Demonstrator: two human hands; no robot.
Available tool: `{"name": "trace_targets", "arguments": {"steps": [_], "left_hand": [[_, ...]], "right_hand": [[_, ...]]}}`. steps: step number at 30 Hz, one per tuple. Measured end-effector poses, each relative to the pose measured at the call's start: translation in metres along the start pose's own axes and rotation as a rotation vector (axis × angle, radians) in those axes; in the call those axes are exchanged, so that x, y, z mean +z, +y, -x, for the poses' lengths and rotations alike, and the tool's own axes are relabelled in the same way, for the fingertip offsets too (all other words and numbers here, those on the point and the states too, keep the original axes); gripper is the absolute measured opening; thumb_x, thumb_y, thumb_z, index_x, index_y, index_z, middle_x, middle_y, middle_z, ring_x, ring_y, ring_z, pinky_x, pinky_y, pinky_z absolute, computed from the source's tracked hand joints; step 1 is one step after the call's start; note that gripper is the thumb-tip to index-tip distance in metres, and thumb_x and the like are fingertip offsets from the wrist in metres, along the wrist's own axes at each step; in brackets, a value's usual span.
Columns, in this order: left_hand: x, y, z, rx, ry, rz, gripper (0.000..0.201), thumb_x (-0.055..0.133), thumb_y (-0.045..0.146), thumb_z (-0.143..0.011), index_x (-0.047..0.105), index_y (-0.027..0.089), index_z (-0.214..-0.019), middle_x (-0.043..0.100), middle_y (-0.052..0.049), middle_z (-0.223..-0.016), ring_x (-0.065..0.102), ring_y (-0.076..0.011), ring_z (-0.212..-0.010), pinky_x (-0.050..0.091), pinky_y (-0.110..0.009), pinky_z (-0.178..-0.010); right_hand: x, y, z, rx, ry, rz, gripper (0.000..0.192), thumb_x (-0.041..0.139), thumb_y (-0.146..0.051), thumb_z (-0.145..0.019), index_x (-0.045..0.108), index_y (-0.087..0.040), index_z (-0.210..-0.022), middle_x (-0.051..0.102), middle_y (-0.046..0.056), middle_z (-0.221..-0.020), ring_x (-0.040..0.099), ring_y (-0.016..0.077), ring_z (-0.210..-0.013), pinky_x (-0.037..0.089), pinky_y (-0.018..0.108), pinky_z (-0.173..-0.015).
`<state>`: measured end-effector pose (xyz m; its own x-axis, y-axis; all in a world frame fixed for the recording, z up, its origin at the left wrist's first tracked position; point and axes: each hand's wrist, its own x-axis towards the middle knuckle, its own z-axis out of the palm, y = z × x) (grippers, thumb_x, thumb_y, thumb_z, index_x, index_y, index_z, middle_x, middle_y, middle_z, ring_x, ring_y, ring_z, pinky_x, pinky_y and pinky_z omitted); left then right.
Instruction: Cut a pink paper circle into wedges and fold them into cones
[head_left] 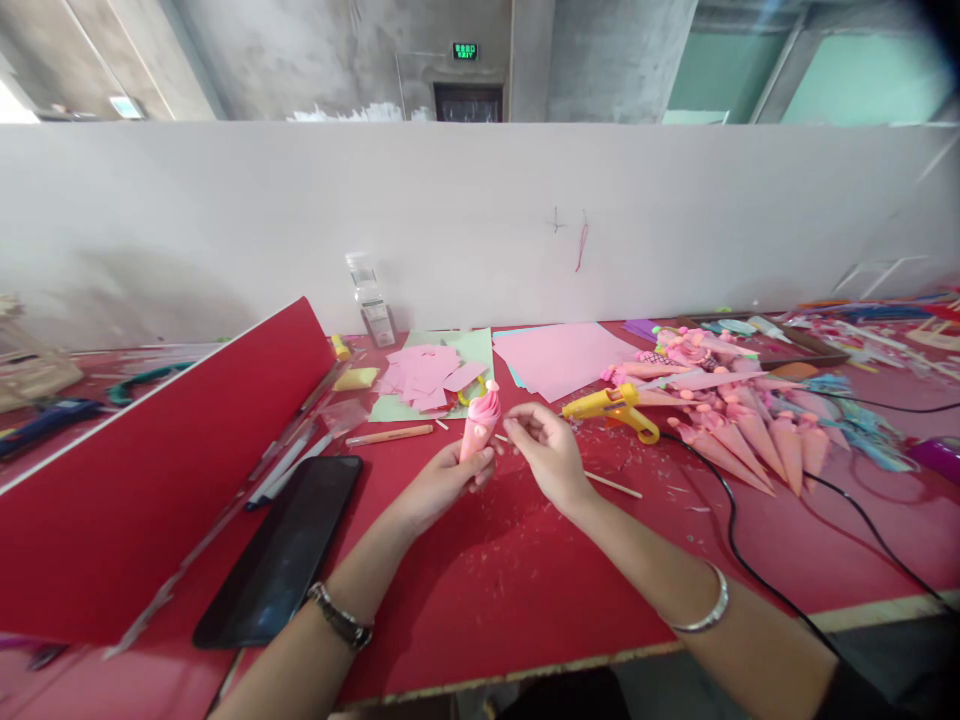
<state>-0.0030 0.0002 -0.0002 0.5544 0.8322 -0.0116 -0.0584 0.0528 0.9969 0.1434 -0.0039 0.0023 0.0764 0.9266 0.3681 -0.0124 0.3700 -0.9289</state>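
Nearest you, your two forearms cross the red table (480, 600): a wristwatch (341, 618) on the left, a silver bangle (705, 605) on the right. Your left hand (442, 480) is closed around the lower end of a pink paper cone (480, 420), holding it upright with its rounded, folded top above the fingers. Your right hand (547, 450) sits just to the right of the cone, fingers curled and pinched toward a thin wooden stick (501, 438) at its fingertips; whether the stick is actually gripped cannot be told. To the left of your left hand lies a black phone (285, 550), face up, beside a raised red board (150, 480). Beyond both hands lie cut pink paper pieces (427, 375) on a green sheet, and a larger pink sheet (559, 355). Just beyond your right hand rests a yellow glue gun (611, 408), its black cord (731, 520) running back toward you. Farther right of that hand lies a row of finished pink cones (750, 435).
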Motion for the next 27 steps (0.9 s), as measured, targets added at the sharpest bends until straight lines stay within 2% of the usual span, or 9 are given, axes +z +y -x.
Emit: {"name": "trace_targets", "arguments": {"steps": [5, 8, 12, 16, 19, 23, 27], "left_hand": [[0.0000, -0.0014, -0.0001, -0.002, 0.004, 0.026, 0.029, 0.052, 0.044, -0.076, 0.046, 0.016, -0.073, 0.036, 0.006, -0.054, 0.029, -0.0072, -0.049, 0.021, -0.023, -0.050], [-0.0018, -0.0036, -0.0004, -0.007, -0.001, 0.014, 0.027, 0.050, 0.042, -0.078, 0.048, 0.015, -0.080, 0.036, 0.006, -0.053, 0.029, -0.0073, -0.049, 0.019, -0.024, -0.049], [-0.0026, -0.0038, -0.0004, 0.004, -0.008, -0.004, 0.027, 0.050, 0.041, -0.078, 0.046, 0.016, -0.071, 0.037, 0.006, -0.053, 0.029, -0.0075, -0.050, 0.020, -0.024, -0.050], [-0.0023, -0.0031, -0.0004, 0.012, -0.021, 0.008, 0.026, 0.050, 0.040, -0.079, 0.046, 0.016, -0.071, 0.037, 0.006, -0.053, 0.030, -0.0074, -0.049, 0.020, -0.024, -0.050], [-0.0024, -0.0043, -0.0007, 0.009, -0.022, 0.019, 0.025, 0.050, 0.040, -0.079, 0.047, 0.015, -0.077, 0.037, 0.006, -0.053, 0.030, -0.0072, -0.049, 0.020, -0.024, -0.049], [-0.0026, -0.0058, -0.0012, 0.020, -0.009, 0.016, 0.025, 0.050, 0.040, -0.079, 0.048, 0.015, -0.077, 0.037, 0.006, -0.053, 0.030, -0.0071, -0.049, 0.020, -0.024, -0.049], [-0.0019, -0.0044, -0.0010, 0.029, -0.016, 0.008, 0.027, 0.050, 0.039, -0.079, 0.044, 0.016, -0.066, 0.037, 0.006, -0.053, 0.030, -0.0070, -0.049, 0.021, -0.024, -0.049]], "right_hand": [[-0.0004, 0.0033, -0.0013, -0.001, 0.032, 0.022, 0.010, 0.054, -0.026, -0.074, 0.057, -0.020, -0.081, 0.058, 0.001, -0.075, 0.056, 0.0149, -0.072, 0.045, 0.026, -0.064], [-0.0012, -0.0012, -0.0001, 0.029, 0.002, -0.031, 0.014, 0.047, -0.030, -0.080, 0.056, -0.020, -0.080, 0.056, 0.001, -0.070, 0.055, 0.0143, -0.067, 0.045, 0.025, -0.061], [-0.0011, -0.0047, 0.0011, 0.004, -0.025, -0.006, 0.024, 0.043, -0.033, -0.083, 0.051, -0.019, -0.064, 0.047, -0.003, -0.055, 0.046, 0.0109, -0.052, 0.039, 0.022, -0.051], [-0.0001, -0.0008, 0.0000, -0.016, 0.004, 0.048, 0.009, 0.052, -0.026, -0.076, 0.056, -0.019, -0.074, 0.056, -0.001, -0.067, 0.053, 0.0130, -0.064, 0.042, 0.023, -0.059], [-0.0001, 0.0020, -0.0012, -0.039, 0.011, 0.077, 0.013, 0.050, -0.020, -0.074, 0.060, -0.019, -0.082, 0.060, 0.002, -0.081, 0.056, 0.0150, -0.076, 0.044, 0.025, -0.066], [-0.0004, 0.0030, -0.0018, -0.045, 0.021, 0.102, 0.013, 0.050, -0.016, -0.071, 0.059, -0.019, -0.079, 0.057, 0.002, -0.079, 0.055, 0.0145, -0.075, 0.044, 0.025, -0.066], [-0.0002, 0.0033, -0.0014, -0.023, 0.023, 0.082, 0.008, 0.052, -0.017, -0.070, 0.057, -0.018, -0.076, 0.057, 0.001, -0.074, 0.055, 0.0140, -0.072, 0.044, 0.025, -0.064]]}}
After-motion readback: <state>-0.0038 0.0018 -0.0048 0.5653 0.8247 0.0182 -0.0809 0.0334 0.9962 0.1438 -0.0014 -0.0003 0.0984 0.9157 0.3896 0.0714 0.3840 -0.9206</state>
